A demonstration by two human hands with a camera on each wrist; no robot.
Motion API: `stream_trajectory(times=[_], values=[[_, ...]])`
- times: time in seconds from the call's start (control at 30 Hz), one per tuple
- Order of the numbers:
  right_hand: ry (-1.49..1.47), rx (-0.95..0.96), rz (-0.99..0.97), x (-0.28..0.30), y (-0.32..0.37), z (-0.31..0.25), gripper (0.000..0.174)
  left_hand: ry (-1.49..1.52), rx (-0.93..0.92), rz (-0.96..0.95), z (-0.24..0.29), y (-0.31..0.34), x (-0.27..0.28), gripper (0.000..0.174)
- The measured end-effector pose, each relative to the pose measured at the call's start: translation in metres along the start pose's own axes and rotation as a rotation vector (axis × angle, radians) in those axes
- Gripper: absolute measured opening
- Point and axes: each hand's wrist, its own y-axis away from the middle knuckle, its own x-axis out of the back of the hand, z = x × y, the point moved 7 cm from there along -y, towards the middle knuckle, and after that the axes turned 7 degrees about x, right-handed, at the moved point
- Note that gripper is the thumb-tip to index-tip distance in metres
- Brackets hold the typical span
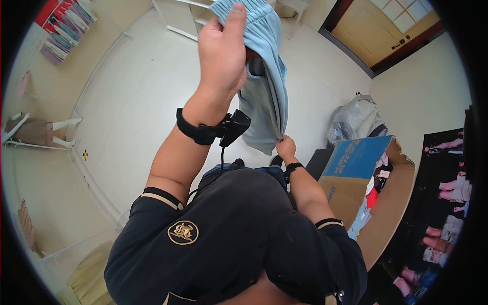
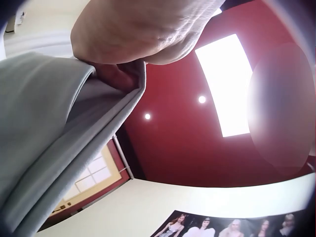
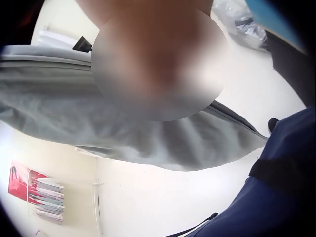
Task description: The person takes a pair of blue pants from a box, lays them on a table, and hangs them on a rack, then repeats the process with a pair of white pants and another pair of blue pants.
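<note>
Head view: nearest are the person's dark shirt (image 1: 229,218) and, raised above it, the left hand (image 1: 223,51), its thumb laid over the gathered waistband (image 1: 249,15) of a pale blue garment (image 1: 262,112) and its fingers tucked behind the cloth, so the grip looks firm. The garment hangs in front of the body, creased lengthwise, between that grip and the right hand (image 1: 286,147), which pinches its edge lower down. Much of the right hand is blurred out in the right wrist view, so exactly how its fingertips sit on the cloth I cannot tell.

To handle this well, I would keep the waistband high and steady and draw the lower edge down gently, enough to bring the long folds into line without straining the elastic. Running the pinch along the seam should smooth better than tugging at one spot, and clearance from the floor (image 1: 137,91) would protect the hem.

Beyond the right arm stands a cardboard box (image 1: 396,203) with mixed clothes (image 1: 373,195) inside; past it lies a clear plastic bag (image 1: 351,119). Farthest off are the door (image 1: 384,35) and a row of hanging clothes (image 1: 71,28).
</note>
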Motion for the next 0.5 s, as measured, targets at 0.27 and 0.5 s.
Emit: stream_trajectory(times=[0.27,0.5], values=[[-0.083,0.075,0.323,0.02,-0.046,-0.011,0.02,-0.045,-0.245,0.159,0.061,-0.024,0.066,0.03],[-0.653,-0.18,0.156,0.025,-0.08,0.038,0.017,-0.113,-0.173,0.41,0.035,-0.047,0.163,0.024]])
